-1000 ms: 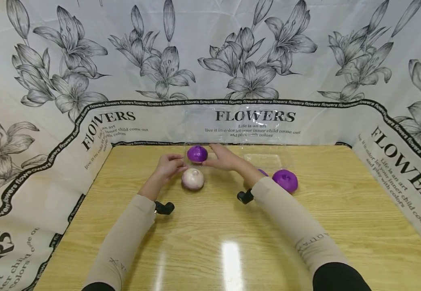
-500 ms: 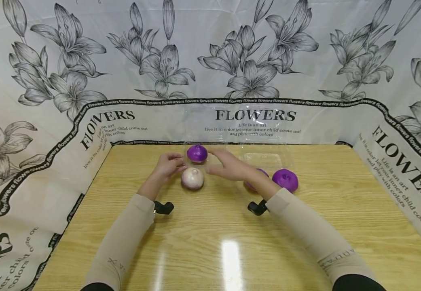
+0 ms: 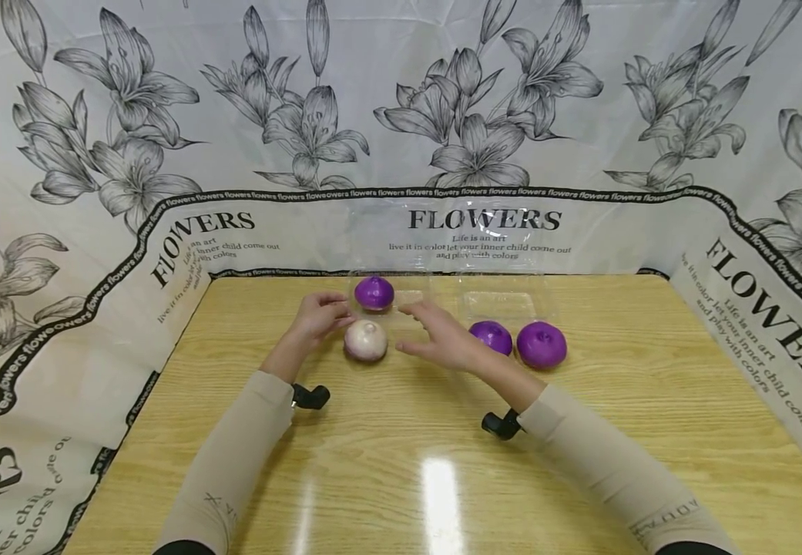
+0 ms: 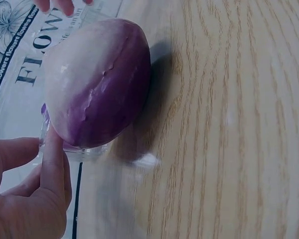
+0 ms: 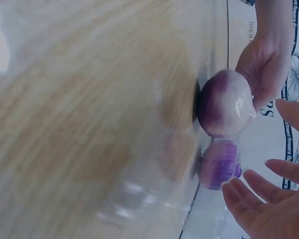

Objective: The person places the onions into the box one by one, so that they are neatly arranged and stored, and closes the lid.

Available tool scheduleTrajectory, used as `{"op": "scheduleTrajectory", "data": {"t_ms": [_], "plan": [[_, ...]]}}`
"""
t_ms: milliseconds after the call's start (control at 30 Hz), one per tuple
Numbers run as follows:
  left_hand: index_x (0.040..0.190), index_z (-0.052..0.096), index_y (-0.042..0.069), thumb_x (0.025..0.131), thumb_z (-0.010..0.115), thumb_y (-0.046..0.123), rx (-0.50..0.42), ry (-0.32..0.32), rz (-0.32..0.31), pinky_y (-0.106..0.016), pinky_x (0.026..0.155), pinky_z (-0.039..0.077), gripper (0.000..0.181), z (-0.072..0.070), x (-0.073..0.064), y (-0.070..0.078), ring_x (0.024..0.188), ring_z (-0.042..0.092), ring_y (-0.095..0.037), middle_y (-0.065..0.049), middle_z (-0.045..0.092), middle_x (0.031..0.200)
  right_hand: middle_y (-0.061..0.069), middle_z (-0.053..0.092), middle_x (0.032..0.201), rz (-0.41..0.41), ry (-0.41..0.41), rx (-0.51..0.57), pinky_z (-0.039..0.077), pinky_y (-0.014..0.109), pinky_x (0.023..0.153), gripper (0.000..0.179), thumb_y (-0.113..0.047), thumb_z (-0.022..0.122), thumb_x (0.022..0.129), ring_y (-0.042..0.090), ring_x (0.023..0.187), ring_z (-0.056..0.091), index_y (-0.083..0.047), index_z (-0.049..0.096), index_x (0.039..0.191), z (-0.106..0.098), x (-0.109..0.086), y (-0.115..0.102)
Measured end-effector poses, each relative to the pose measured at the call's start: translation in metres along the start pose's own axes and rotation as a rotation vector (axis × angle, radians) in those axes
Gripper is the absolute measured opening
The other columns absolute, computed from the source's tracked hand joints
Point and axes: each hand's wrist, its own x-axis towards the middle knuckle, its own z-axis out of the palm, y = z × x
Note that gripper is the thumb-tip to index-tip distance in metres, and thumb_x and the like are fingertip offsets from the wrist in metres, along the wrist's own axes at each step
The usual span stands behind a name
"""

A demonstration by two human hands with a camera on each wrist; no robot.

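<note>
A purple onion [image 3: 374, 294] sits in the left part of a clear plastic clamshell box [image 3: 417, 287] at the table's back. At the box's left side my left hand [image 3: 320, 316] pinches the edge, thumb and index finger close to the clear wall in the left wrist view. Just in front of the box stands a white-and-purple onion [image 3: 366, 341], near the left fingers [image 4: 52, 164]. My right hand [image 3: 442, 335] hovers right of that onion, fingers spread and holding nothing. Beside its wrist rest two more purple onions [image 3: 491, 338], the second purple onion [image 3: 542, 344] farther right.
A second clear plastic box [image 3: 508, 304] stands at the back right, its raised lid [image 3: 501, 231] leaning before the printed cloth backdrop [image 3: 345, 146]. The wooden table [image 3: 387, 447] stretches toward the body. Small black camera mounts [image 3: 501, 424] stick out at the wrists.
My right hand has left the purple onion in the box and drawn back toward the body and right, uncovering another purple onion. The left hand stays at the box.
</note>
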Motion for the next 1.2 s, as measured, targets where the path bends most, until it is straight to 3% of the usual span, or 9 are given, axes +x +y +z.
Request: {"op": "scheduleTrajectory", "data": {"t_ms": [167, 300, 633, 800, 1200], "plan": [[0.146, 0.039, -0.016, 0.101, 0.050, -0.009, 0.005, 0.000, 0.006, -0.033, 0.105, 0.056, 0.046, -0.001, -0.001, 0.002, 0.130, 0.053, -0.048, -0.036, 0.045, 0.141, 0.027, 0.051, 0.146, 0.043, 0.004, 0.082, 0.053, 0.056, 0.108, 0.069, -0.026, 0.074, 0.095, 0.044, 0.127, 0.054, 0.005, 0.045, 0.148, 0.012, -0.001, -0.001], [0.146, 0.040, -0.015, 0.102, 0.050, -0.009, 0.012, 0.005, 0.003, -0.031, 0.103, 0.057, 0.046, 0.000, -0.002, 0.002, 0.130, 0.053, -0.048, -0.036, 0.045, 0.141, 0.029, 0.052, 0.144, 0.079, -0.013, 0.144, 0.053, 0.056, 0.108, 0.071, -0.022, 0.076, 0.093, 0.045, 0.126, 0.055, 0.006, 0.042, 0.149, 0.022, 0.003, -0.001], [0.145, 0.040, -0.016, 0.102, 0.049, -0.008, 0.021, -0.001, 0.015, -0.033, 0.105, 0.057, 0.045, 0.001, -0.001, 0.001, 0.128, 0.054, -0.047, -0.036, 0.046, 0.139, 0.031, 0.054, 0.141, 0.153, -0.028, 0.175, 0.057, 0.051, 0.105, 0.077, -0.030, 0.080, 0.090, 0.042, 0.121, 0.060, 0.009, 0.043, 0.145, 0.041, 0.014, -0.002], [0.146, 0.040, -0.015, 0.102, 0.050, -0.006, 0.032, 0.003, 0.005, -0.035, 0.107, 0.056, 0.045, 0.000, 0.000, 0.000, 0.127, 0.055, -0.046, -0.035, 0.048, 0.138, 0.028, 0.060, 0.134, 0.195, -0.007, 0.197, 0.057, 0.048, 0.104, 0.072, -0.029, 0.082, 0.088, 0.038, 0.119, 0.062, 0.010, 0.049, 0.139, 0.051, 0.021, -0.007], [0.146, 0.041, -0.014, 0.103, 0.050, -0.005, 0.038, 0.002, 0.008, -0.033, 0.105, 0.057, 0.045, -0.001, 0.000, -0.001, 0.127, 0.055, -0.044, -0.033, 0.049, 0.138, 0.014, 0.069, 0.111, 0.205, 0.101, 0.199, 0.062, 0.037, 0.086, 0.061, -0.034, 0.084, 0.086, 0.025, 0.098, 0.066, 0.003, 0.061, 0.128, 0.071, 0.037, -0.014]]}}
